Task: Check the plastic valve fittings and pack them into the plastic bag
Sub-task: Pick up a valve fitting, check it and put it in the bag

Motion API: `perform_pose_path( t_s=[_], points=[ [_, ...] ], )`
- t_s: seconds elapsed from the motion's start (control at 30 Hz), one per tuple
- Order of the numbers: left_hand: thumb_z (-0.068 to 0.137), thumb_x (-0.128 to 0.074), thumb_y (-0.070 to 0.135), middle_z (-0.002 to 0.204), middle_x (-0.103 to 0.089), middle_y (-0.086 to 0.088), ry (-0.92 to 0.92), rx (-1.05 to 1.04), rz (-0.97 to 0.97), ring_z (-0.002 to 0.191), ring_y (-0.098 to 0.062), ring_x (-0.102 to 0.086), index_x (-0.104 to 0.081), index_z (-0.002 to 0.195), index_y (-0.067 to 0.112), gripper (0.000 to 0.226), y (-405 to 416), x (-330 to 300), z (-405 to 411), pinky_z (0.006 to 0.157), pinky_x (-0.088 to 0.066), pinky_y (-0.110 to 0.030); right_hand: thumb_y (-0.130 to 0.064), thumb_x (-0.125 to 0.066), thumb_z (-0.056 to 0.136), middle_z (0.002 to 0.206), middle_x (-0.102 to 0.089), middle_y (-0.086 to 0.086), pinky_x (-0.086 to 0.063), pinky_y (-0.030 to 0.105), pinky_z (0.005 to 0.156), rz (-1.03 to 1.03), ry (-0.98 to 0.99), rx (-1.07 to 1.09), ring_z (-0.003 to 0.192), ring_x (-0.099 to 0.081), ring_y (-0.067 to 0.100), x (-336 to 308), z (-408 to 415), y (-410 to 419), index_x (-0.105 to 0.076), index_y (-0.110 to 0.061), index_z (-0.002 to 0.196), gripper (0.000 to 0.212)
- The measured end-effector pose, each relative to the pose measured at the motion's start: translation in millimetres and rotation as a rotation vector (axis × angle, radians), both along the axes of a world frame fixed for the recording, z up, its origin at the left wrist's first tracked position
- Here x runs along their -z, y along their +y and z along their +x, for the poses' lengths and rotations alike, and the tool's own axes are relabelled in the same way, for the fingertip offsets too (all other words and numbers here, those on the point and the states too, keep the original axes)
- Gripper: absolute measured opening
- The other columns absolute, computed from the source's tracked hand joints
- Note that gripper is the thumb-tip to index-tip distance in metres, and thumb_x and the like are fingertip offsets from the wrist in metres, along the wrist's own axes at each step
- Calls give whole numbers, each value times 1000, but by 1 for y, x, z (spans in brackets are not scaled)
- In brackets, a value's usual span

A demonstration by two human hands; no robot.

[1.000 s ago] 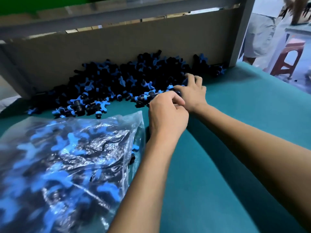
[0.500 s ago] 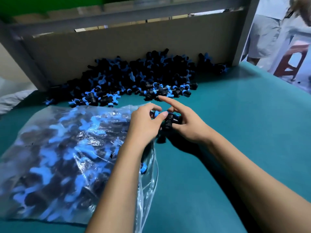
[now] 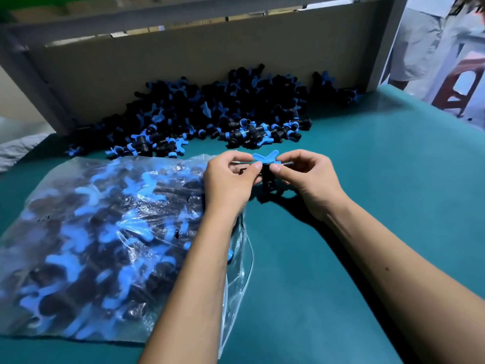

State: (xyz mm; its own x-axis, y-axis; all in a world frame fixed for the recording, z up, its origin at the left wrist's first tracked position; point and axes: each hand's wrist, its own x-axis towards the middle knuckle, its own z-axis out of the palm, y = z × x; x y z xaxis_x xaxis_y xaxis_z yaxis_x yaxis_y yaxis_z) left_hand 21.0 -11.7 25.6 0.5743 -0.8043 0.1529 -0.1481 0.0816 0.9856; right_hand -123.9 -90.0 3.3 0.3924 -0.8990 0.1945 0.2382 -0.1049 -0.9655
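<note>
Head cam: I've got both hands up over the teal table (image 3: 367, 179), left hand (image 3: 231, 179) and right hand (image 3: 309, 179) each pinching one valve (image 3: 267, 169) between them, blue handle on top. It's just right of the bag (image 3: 105, 232), which lies stuffed with valves, and the loose pile (image 3: 210, 114) sits behind against the cardboard (image 3: 183, 61).

A small factory packing station: a teal counter (image 3: 367, 179) backed by a cardboard panel (image 3: 183, 64) carries a bulk heap of identical black-and-blue valve fittings (image 3: 210, 114) and a clear plastic bag (image 3: 91, 232) full of them, with a red stool (image 3: 462, 85) in the aisle beside it.
</note>
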Motion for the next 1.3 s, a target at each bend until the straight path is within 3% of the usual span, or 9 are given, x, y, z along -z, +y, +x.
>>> perform_pose_path(
  t_s=[0.17,0.3,0.43,0.6,0.77,0.83,1.0,1.13,1.3],
  points=[
    [82,-84,10,81,-78,-5,-69,23,-31,83,-27,-76,-77,84,16,10,4,-8,3,88,-61,-49,-18,-81,83,82,-73,4,-48,26,68,103,-111,41,71,-63,14,1,0,-3,-78,-17,89,7],
    [79,-86,11,82,-78,-1,-64,-56,-44,84,-23,-76,-78,83,18,12,6,-14,11,89,-61,-44,-23,-83,77,80,-69,3,-52,19,64,261,-263,107,68,-64,13,0,-3,-6,-75,-11,92,20],
    [76,-89,8,82,-78,-1,-105,-17,-14,82,-18,-75,-76,84,16,17,8,-13,8,84,-62,-35,-28,-87,66,77,-69,3,-50,20,63,189,-182,38,66,-61,12,1,-1,-5,-77,-14,85,26],
    [74,-90,7,83,-78,7,-192,51,44,83,-13,-75,-73,80,24,24,7,-10,4,88,-61,-42,-29,-91,65,80,-73,6,-50,26,66,74,-44,-40,69,-59,18,2,0,-3,-77,-16,84,27],
    [79,-86,9,83,-77,-6,-158,31,52,88,-32,-74,-76,82,17,13,8,-13,10,90,-59,-52,-13,-80,84,76,-66,0,-49,19,62,216,-246,80,64,-57,10,4,0,-8,-74,-10,92,11],
    [79,-85,10,80,-76,-6,-162,22,50,86,-32,-74,-75,81,16,12,8,-15,10,88,-60,-52,-11,-78,86,78,-62,3,-51,19,63,254,-290,154,65,-57,12,3,-1,-10,-69,-7,98,15],
    [79,-85,21,71,-75,-1,-119,-136,18,77,-25,-74,-72,73,17,15,6,-18,1,83,-61,-48,-32,-81,85,94,-65,2,-53,28,58,-46,47,217,66,-63,15,5,8,1,-60,-14,106,35],
    [76,-85,26,69,-74,0,-131,-151,12,75,-23,-74,-72,72,17,17,5,-22,-2,80,-62,-47,-20,-88,77,90,-70,4,-59,34,67,-363,254,158,71,-65,26,5,12,7,-65,-17,97,31],
    [76,-86,26,67,-75,2,-138,-116,5,70,-19,-76,-72,72,16,18,7,-27,-5,81,-63,-46,-12,-80,86,88,-72,7,-56,29,67,-305,201,141,76,-66,18,6,10,4,-68,-13,106,24]
  ],
)
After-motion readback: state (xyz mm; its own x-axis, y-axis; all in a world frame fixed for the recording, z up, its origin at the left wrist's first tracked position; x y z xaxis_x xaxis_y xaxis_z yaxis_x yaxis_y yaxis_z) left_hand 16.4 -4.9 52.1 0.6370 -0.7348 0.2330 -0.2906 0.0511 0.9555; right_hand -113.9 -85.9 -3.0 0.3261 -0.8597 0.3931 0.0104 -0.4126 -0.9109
